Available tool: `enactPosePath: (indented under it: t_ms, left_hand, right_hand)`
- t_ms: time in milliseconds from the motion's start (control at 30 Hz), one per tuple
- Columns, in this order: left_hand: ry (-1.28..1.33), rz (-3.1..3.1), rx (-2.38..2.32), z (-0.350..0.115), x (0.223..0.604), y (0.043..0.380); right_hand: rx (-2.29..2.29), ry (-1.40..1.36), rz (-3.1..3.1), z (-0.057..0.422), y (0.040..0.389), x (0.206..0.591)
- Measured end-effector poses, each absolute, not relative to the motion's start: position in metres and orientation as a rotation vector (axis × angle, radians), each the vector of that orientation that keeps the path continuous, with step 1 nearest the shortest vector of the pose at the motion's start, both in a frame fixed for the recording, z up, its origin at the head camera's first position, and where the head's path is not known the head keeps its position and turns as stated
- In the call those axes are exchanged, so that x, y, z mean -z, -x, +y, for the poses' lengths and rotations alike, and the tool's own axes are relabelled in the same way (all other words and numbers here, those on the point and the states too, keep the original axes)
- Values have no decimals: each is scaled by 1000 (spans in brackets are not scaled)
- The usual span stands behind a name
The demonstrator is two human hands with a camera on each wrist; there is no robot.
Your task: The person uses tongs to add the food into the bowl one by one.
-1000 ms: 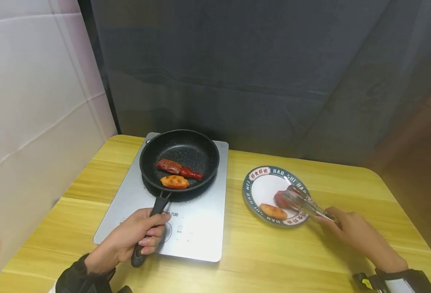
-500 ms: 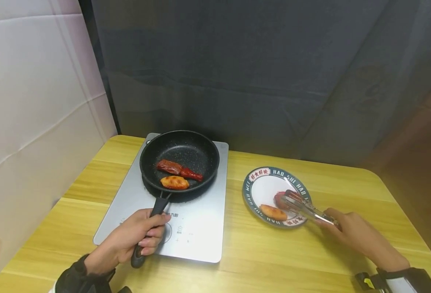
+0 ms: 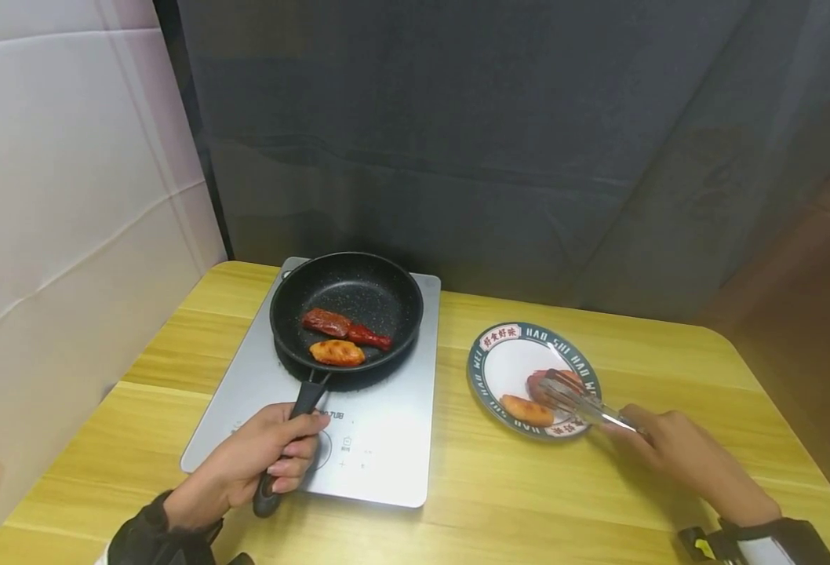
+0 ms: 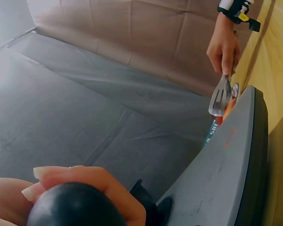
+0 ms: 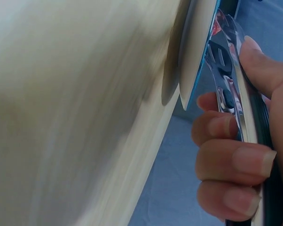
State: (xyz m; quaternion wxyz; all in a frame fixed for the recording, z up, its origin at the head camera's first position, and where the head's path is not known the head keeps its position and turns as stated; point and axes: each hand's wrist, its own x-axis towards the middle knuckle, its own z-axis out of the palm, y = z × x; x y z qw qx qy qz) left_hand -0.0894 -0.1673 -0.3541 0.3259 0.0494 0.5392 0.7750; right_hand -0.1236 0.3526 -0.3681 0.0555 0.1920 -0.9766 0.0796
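Note:
My left hand grips the black handle of a frying pan, which sits on a silver induction cooker. Inside the pan lie a dark red piece of meat, a red drumstick and a browned chicken wing. Off to the right, my right hand holds metal tongs over a green-rimmed white plate. The tongs' heads are at a reddish piece of food and partly cover it; whether they pinch it I cannot tell. A chicken wing lies beside it on the plate.
The yellow wooden table carries everything. A dark cloth hangs behind its back edge, a pale cloth on the left and a brown one on the right.
The tongs have shifted slightly down and left over the plate, uncovering an orange-brown piece at its right side. My left hand and the pan stay put.

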Motion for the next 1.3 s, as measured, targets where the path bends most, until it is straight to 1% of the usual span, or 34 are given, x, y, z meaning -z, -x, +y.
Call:
enactPosePath:
  t_ms: [300, 767, 967, 1300]
  left_hand:
    - [-127, 1415, -2029, -167, 355, 90]
    - [-122, 1420, -2024, -167, 354, 90]
    - [-133, 1420, -2026, -167, 354, 89]
    - [-101, 1414, -2023, -167, 355, 90]
  right_hand:
    - [-237, -571, -2931, 351, 119, 369]
    - [-298, -659, -2849, 352, 122, 368]
    - [-310, -692, -2814, 346, 127, 359]
    - [-268, -769, -2781, 321, 141, 338]
